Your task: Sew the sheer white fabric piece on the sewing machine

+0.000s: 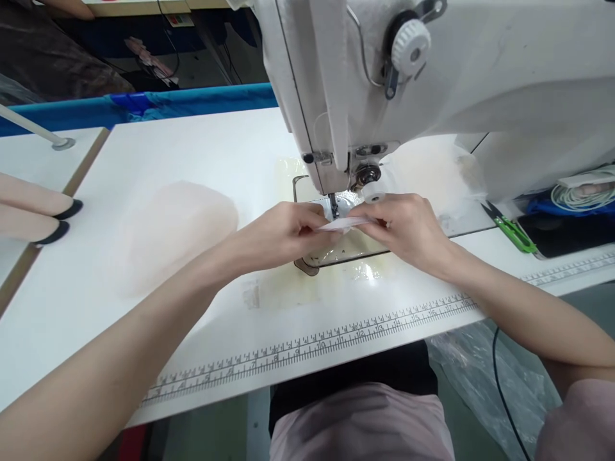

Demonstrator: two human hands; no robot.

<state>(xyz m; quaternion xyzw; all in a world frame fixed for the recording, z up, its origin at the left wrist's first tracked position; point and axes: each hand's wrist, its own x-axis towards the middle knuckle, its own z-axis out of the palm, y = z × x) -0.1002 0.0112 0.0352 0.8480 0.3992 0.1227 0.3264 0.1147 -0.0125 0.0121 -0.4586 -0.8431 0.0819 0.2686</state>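
Observation:
A small piece of pale pink fabric (346,223) is stretched between my two hands, just in front of the sewing machine's needle area (334,203). My left hand (293,234) pinches its left end with thumb and fingers. At the other end my right hand (402,224) is closed on the same piece. Both hands hover over or rest on the machine's metal bed plate (331,256); I cannot tell which. To the left, a sheer, pale pink fabric piece (187,224) lies flat on the white table. Behind my right hand lies another sheer pale piece (432,169).
Green thread snips (512,229) lie at the right beside a dark flat object (571,232). A printed ruler strip (331,342) runs along the table's front edge. Two pale, black-tipped rolls (33,218) sit far left. The machine head (317,83) stands over the work; another person's arm (72,8) shows behind.

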